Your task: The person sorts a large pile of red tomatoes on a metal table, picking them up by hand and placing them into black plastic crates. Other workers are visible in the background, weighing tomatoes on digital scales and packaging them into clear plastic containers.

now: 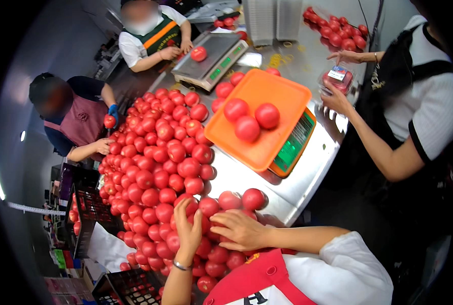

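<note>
A large heap of red tomatoes [161, 179] covers the near and left part of a metal table [234, 171]. My left hand [188, 230] rests among the near tomatoes, its thumb apart from the fingers, a bracelet on the wrist. Just to its right, my right hand [241, 230] lies palm down over other tomatoes, fingers spread. Whether either hand grips a tomato is hidden under the fingers. Beyond them stands a kitchen scale with an orange tray [283, 91] and a lit green display [295, 141]. On that tray sit three tomatoes [247, 124].
A second scale [211, 57] holds one tomato. Two co-workers [150, 38] stand across the table; one [85, 114] wears a blue glove. At right, another person [398, 95] holds a labelled clear pack [339, 78]. Stacked plastic containers [259, 23] and black crates [123, 286] flank the table.
</note>
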